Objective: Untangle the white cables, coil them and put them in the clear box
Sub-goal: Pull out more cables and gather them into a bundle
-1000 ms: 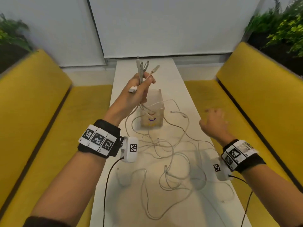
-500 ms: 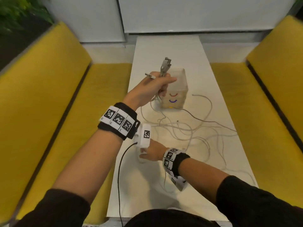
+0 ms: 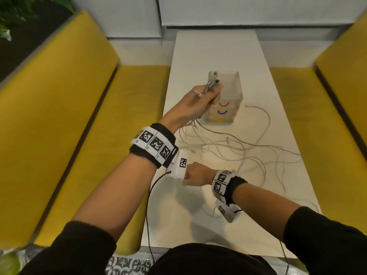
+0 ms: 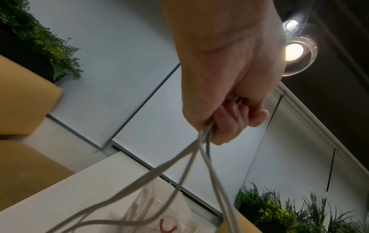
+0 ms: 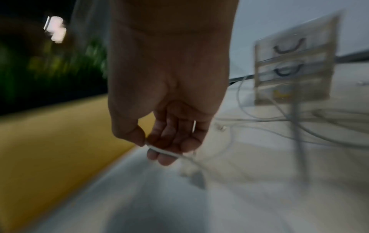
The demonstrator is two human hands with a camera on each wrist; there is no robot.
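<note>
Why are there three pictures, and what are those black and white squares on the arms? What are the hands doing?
No machine here: a person wears three cameras. The big picture comes from their head, looking down. The other two come from cameras on the wrists; the squares are markers on the wristbands.

On the white table lie tangled white cables and a clear box with red, blue and yellow curved marks on its front.

The left hand grips a bunch of cable ends, with the cables hanging down from it. The right hand pinches one more cable end near the table's left edge. That picture is blurry.
</note>
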